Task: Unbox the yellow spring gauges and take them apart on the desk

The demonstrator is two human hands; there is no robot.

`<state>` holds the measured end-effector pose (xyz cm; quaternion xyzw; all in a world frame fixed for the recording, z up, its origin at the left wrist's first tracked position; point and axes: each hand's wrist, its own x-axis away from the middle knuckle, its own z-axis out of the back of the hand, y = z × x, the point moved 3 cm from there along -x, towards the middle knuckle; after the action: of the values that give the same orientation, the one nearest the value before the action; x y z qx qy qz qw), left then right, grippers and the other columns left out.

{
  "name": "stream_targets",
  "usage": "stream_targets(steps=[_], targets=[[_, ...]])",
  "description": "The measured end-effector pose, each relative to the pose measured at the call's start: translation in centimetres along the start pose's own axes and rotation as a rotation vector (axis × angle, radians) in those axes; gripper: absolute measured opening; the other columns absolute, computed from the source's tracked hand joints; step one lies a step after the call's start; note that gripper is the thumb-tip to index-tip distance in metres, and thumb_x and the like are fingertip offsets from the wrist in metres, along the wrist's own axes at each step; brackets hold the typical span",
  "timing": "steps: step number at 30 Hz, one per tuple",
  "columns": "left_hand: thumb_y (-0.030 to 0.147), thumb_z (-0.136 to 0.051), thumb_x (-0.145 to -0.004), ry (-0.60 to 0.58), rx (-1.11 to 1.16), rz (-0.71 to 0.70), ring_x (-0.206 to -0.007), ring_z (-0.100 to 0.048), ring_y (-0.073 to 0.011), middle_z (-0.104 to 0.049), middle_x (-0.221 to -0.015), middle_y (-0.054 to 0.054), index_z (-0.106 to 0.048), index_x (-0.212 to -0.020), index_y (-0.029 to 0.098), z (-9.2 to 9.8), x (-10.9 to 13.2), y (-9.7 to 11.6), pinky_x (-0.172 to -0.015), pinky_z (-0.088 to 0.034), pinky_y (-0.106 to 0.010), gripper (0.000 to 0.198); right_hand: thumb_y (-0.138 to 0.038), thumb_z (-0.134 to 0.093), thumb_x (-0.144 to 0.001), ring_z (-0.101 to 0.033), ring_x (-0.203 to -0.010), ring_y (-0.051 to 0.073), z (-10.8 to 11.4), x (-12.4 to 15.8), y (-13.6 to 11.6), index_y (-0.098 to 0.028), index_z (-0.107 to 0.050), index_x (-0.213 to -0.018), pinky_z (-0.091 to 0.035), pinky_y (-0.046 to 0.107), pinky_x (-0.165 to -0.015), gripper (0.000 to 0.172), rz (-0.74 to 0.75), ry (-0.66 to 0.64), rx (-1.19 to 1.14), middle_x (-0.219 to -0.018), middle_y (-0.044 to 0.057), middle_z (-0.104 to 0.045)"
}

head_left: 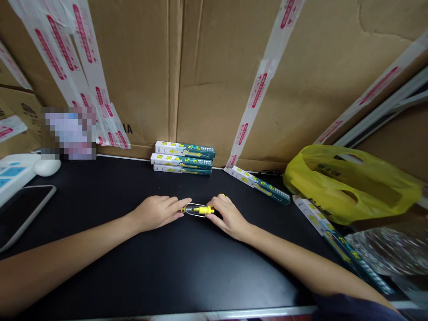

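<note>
Yellow-ended tool (203, 210); slim; silvery rounded wire frame (197, 216) along its middle

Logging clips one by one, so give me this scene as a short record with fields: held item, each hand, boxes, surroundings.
Held item: small yellow tool with a wire loop
Left grip: left hand, fingers at its left end
Right grip: right hand, fingers at its right end
Grouped boxes: three, before the cardboard
Separate boxes: two, farther right
Right side: yellow plastic bag
Left side: phone, power strip
Surface: black tabletop
</note>
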<state>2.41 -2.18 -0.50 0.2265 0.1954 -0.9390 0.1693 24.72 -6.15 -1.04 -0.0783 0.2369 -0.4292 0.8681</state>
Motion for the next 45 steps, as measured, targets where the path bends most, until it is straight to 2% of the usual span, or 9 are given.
stream_targets(steps=[9,20,24,26,29,33,37,41,45], targets=[[0.034,-0.042,-0.095,-0.008,0.093,0.017,-0.070,-0.061,-0.0133,-0.064,-0.083,-0.001,-0.054,-0.113,0.016,-0.3,0.2,-0.3,-0.060,-0.042,-0.023,0.029,-0.034,-0.047,-0.092,-0.047,-0.079,0.020,-0.2,0.1,0.0,-0.019,-0.050,-0.099,-0.039,0.035,-0.073,0.016,0.022,-0.003,-0.013,-0.089,0.008,-0.059],[0.031,-0.044,-0.094,-0.061,0.075,-0.005,-0.071,-0.058,-0.0138,-0.062,-0.082,-0.001,-0.052,-0.120,0.018,-0.2,0.0,0.4,-0.061,-0.043,-0.024,0.031,-0.028,-0.052,-0.089,-0.052,-0.080,0.021,-0.5,0.0,0.2,-0.022,-0.048,-0.108,-0.043,0.036,-0.074,0.020,0.024,0.084,-0.019,-0.090,0.007,-0.059],[0.030,-0.042,-0.096,-0.034,0.080,0.073,-0.077,-0.059,-0.0141,-0.062,-0.087,-0.003,-0.052,-0.115,0.016,-0.1,-0.1,0.8,-0.066,-0.046,-0.023,0.026,-0.028,-0.059,-0.083,-0.053,-0.074,0.017,-0.7,0.1,0.5,-0.023,-0.043,-0.107,-0.045,0.033,-0.070,0.030,-0.178,0.212,-0.216,-0.084,0.003,-0.055],[0.030,-0.042,-0.096,-0.012,0.064,0.127,-0.079,-0.061,-0.0139,-0.061,-0.090,-0.004,-0.051,-0.115,0.017,0.0,0.0,0.9,-0.067,-0.047,-0.022,0.025,-0.030,-0.058,-0.083,-0.051,-0.068,0.014,-0.9,0.1,0.4,-0.023,-0.042,-0.100,-0.045,0.029,-0.063,0.025,-0.286,0.247,-0.386,-0.079,0.000,-0.053],[0.029,-0.041,-0.096,0.001,0.034,0.197,-0.077,-0.062,-0.0127,-0.059,-0.093,-0.004,-0.047,-0.121,0.019,-0.1,0.1,0.9,-0.064,-0.048,-0.021,0.027,-0.035,-0.054,-0.086,-0.049,-0.065,0.012,-1.4,-0.1,-0.3,-0.021,-0.046,-0.087,-0.043,0.026,-0.061,0.016,-0.345,0.225,-0.639,-0.073,-0.001,-0.052],[0.028,-0.042,-0.096,-0.016,-0.006,0.220,-0.073,-0.063,-0.0126,-0.058,-0.097,-0.003,-0.040,-0.131,0.022,-0.4,0.3,0.9,-0.060,-0.049,-0.020,0.036,-0.041,-0.055,-0.085,-0.049,-0.062,0.011,-1.9,-0.5,-1.5,-0.018,-0.056,-0.090,-0.042,0.026,-0.059,0.023,-0.343,0.145,-0.863,-0.068,-0.001,-0.054],[0.019,-0.045,-0.093,-0.021,-0.054,0.173,-0.075,-0.063,-0.0132,-0.059,-0.103,-0.004,-0.035,-0.136,0.025,-0.3,0.4,1.2,-0.059,-0.050,-0.021,0.044,-0.045,-0.060,-0.081,-0.046,-0.056,0.010,-2.2,-0.4,-1.7,-0.018,-0.060,-0.094,-0.039,0.024,-0.053,0.030,-0.359,0.143,-0.925,-0.062,-0.003,-0.053],[0.013,-0.045,-0.090,-0.006,-0.086,0.147,-0.074,-0.063,-0.0127,-0.060,-0.102,-0.004,-0.037,-0.135,0.026,-0.1,0.3,1.6,-0.057,-0.049,-0.020,0.047,-0.045,-0.063,-0.079,-0.047,-0.058,0.011,-2.6,-0.3,-1.5,-0.019,-0.063,-0.092,-0.041,0.025,-0.056,0.029,-0.342,0.144,-0.921,-0.062,-0.002,-0.051],[0.014,-0.044,-0.091,-0.004,-0.089,0.130,-0.073,-0.063,-0.0122,-0.061,-0.100,-0.004,-0.036,-0.135,0.024,0.1,0.1,1.9,-0.058,-0.047,-0.020,0.045,-0.044,-0.064,-0.079,-0.050,-0.062,0.012,-2.5,-0.2,-1.5,-0.019,-0.056,-0.076,-0.043,0.026,-0.060,0.026,-0.336,0.209,-0.876,-0.067,-0.001,-0.054]])
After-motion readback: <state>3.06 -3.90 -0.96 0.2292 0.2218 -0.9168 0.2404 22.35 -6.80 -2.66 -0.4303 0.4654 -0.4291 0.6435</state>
